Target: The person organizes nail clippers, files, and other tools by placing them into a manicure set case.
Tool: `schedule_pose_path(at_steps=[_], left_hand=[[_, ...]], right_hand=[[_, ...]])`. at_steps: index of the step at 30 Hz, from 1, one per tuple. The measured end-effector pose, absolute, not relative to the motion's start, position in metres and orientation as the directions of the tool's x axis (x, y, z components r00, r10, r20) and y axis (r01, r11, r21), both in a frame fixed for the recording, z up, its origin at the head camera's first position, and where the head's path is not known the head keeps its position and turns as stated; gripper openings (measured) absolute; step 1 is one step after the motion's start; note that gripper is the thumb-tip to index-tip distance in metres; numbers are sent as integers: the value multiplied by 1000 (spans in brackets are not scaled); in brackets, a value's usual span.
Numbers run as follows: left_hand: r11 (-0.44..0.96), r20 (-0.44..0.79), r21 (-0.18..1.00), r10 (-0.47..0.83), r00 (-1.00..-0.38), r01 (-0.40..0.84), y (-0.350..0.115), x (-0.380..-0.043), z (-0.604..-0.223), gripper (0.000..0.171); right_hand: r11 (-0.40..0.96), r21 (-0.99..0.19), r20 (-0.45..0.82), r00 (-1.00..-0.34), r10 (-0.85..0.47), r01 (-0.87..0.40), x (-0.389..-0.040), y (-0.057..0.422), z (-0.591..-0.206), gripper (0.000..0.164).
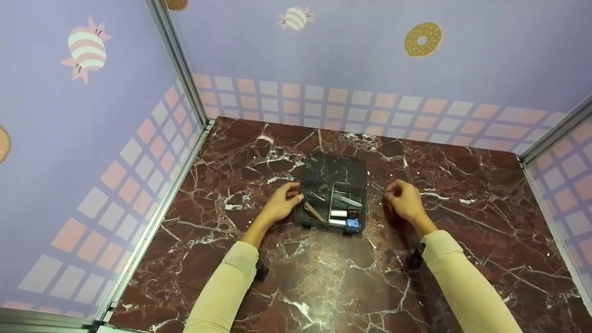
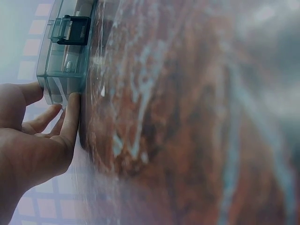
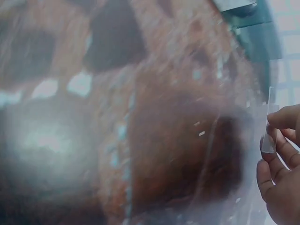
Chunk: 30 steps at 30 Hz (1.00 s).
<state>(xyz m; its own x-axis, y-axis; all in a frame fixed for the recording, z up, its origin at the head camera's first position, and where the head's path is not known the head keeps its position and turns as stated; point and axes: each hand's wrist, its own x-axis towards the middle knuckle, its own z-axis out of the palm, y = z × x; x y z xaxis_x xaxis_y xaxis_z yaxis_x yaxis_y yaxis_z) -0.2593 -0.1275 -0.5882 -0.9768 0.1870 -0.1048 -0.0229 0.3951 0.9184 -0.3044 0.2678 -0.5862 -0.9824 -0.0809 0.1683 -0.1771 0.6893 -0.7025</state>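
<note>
A dark see-through plastic box (image 1: pixel 335 171) stands with its lid folded back, its tray split into compartments. My left hand (image 1: pixel 280 203) touches the box's left side, thumb tip at the upper edge and fingertips lower against the wall, as the left wrist view shows. Inside lie a brown strip (image 1: pixel 313 211), a thin metal implement (image 1: pixel 317 195), a grey flat piece (image 1: pixel 348 200) and two small bottles, one dark red (image 1: pixel 354 214) and one blue (image 1: pixel 353 225), with white caps. Right of the box, my right hand (image 1: pixel 404 199) pinches a thin clear strip (image 3: pixel 269 143) between thumb and fingers.
The box stands on a dark red marbled tabletop (image 1: pixel 323 277) with white veins. Lilac panels (image 1: pixel 323 55) printed with sweets and checks rise at the back and both sides, joined by metal posts (image 1: pixel 178 60).
</note>
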Motion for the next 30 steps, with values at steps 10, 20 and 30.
schedule_pose_path(at_steps=[10,20,30], left_hand=[[403,-106,915,169,-980,-30,-127,-260,-589,52],[388,-117,921,172,-978,-42,-127,-260,-589,52],[390,-97,921,167,-981,-25,-127,-260,-590,52]], right_hand=[[558,-802,218,-974,-61,-214,-305,251,-560,6],[498,-826,197,-963,-182,-263,-297,219,-549,7],[522,-788,182,-933,-311,-328,-292,200,-553,6]])
